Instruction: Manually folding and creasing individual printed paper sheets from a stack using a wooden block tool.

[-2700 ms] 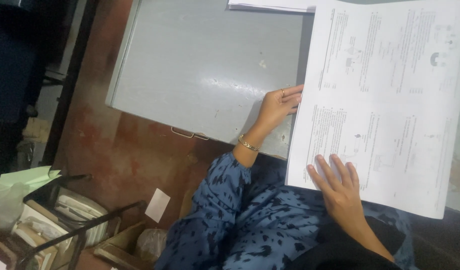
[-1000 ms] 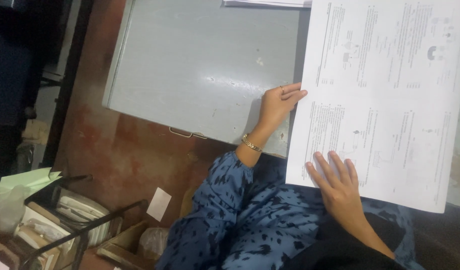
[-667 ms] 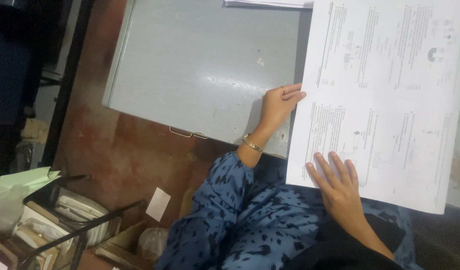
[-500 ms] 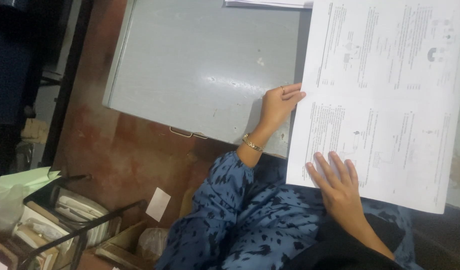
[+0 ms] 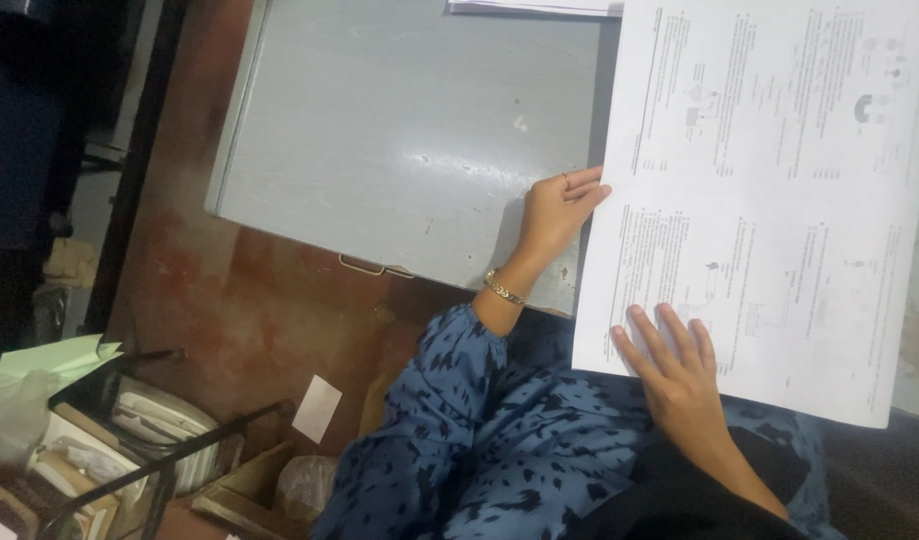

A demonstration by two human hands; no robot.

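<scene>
Little has shifted since moments ago: left hand (image 5: 554,210) still pinches the printed sheet's (image 5: 769,190) near edge while right hand (image 5: 679,375) lies open, flat on its lower corner, apparently steadying it over the grey metal desk (image 5: 399,130).

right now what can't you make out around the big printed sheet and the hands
- Head view: the printed sheet runs off the top and right edges.
- Its print and diagrams are too small to make out.
- The left hand grips the sheet's edge; its fingertips are hidden behind the paper.
- The right hand covers the sheet's lower corner.
- The paper stack is cut off at the top.
</scene>
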